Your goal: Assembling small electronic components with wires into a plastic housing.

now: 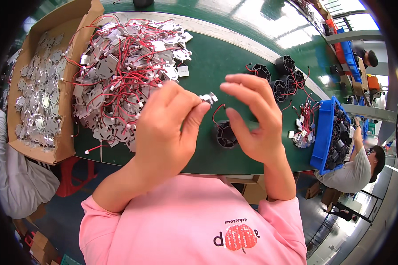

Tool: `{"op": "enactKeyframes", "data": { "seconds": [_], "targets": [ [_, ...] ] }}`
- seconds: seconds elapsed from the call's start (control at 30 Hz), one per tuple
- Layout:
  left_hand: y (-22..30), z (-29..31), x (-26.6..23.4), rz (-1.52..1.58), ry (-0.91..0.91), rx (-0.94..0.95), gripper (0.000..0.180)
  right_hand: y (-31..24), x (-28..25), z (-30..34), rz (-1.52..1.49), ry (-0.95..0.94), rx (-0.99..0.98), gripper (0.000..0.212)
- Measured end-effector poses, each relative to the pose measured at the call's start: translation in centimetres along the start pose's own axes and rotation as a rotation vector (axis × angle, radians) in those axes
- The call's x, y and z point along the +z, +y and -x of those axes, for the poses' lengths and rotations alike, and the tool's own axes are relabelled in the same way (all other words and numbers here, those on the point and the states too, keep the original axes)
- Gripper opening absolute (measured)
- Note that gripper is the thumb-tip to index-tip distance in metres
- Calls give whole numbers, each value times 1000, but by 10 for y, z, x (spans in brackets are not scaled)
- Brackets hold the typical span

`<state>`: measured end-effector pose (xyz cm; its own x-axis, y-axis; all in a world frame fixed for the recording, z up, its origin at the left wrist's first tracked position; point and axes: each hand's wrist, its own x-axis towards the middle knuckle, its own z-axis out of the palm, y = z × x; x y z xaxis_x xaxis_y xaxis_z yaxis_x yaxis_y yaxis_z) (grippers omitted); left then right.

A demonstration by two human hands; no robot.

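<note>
Over the green tabletop (208,57), roughly mid-view, both hands are up. Left hand (168,123): thumb and forefinger pinching a small silvery piece (209,98) at its left end; the other fingers are curled, with no second item visible in them. Right hand (258,128): fingers spread, thumb well off the forefinger, nothing seen between them.

The small silvery piece is in the gap between the hands, raised in front of the tabletop. Long axis looks near crosswise, free end pointing right toward the right hand, slightly low. It's small and blurry, so exact shape and facing: can't tell.

Black round housing (227,134) sits on the tabletop just beside the right thumb in view; touching or apart, can't tell. Ribbed face looks turned up; one red-and-black lead rises from its left side. It's squat, so no clear long axis.

Step in hand, my read: piece held out mid-air, being readied between the hands. Next move would call for the right fingers closing on the free end, or on the housing, while the left pinch stays firm.

Around: heap of pale plates with red wires (119,75) left, blue bin (323,128) right.
</note>
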<state>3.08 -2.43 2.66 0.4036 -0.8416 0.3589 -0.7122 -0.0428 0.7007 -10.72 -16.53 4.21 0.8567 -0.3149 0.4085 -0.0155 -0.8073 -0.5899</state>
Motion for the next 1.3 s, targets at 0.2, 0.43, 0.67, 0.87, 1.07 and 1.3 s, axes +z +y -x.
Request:
{"op": "enactKeyframes", "data": {
  "seconds": [0.2,0.43,0.67,0.87,1.07,1.3],
  "targets": [
    [22,-3,-15,1117,-30,-210,5,-30,-8,4,-721,3,350,54],
    [23,-2,-11,1056,-30,-166,6,-45,-22,18,-959,-16,552,45],
    [43,9,-15,1147,-169,-535,16,-37,-14,31,79,102,-126,30],
    [37,8,-15,1402,-573,-765,23,-30,-10,40,184,130,-295,30],
    [29,12,-16,1035,-602,-671,18,-41,-22,43,-117,2,1,37],
    [32,19,-8,811,-607,-458,13,-51,-13,62,77,-43,96,43]
  ]
}}
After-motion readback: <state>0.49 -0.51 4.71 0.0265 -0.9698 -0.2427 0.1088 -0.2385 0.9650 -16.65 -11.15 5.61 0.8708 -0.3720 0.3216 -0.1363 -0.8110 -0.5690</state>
